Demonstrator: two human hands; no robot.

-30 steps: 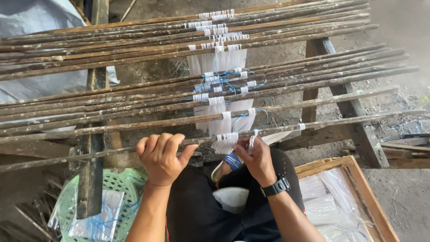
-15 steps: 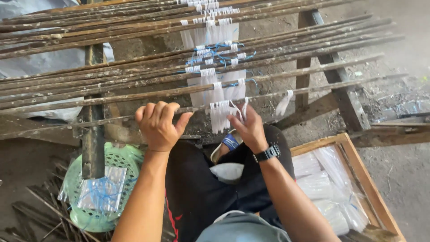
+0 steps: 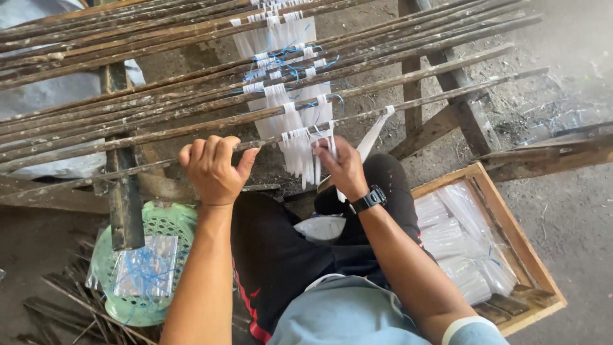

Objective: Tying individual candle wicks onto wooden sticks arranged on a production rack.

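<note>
Hands at the nearest stick of a rack hung with clear strips

A long, thin, weathered brown stick (image 3: 159,167) runs across the front of a rack of similar sticks (image 3: 191,96), all laid side by side and slanting up to the right. The left hand (image 3: 214,169) is closed over this nearest stick, fingers curled over the top and thumb beneath. Just to its right a bunch of clear plastic strips (image 3: 300,153) hangs from the stick, tied on with white bands. The right hand (image 3: 343,167), with a black wristwatch (image 3: 368,199) on its wrist, pinches these strips between its fingertips.

Farther up the rack, more clear strips (image 3: 281,38) hang from other sticks, bound with blue string (image 3: 287,70). A dark wooden post (image 3: 122,204) stands in front of the left end. Below left, a green plastic basket (image 3: 167,223) on the ground holds clear bags. At the right, beside the person's knee, a wooden crate (image 3: 511,243) holds stacks of clear plastic bags (image 3: 460,243).
</note>
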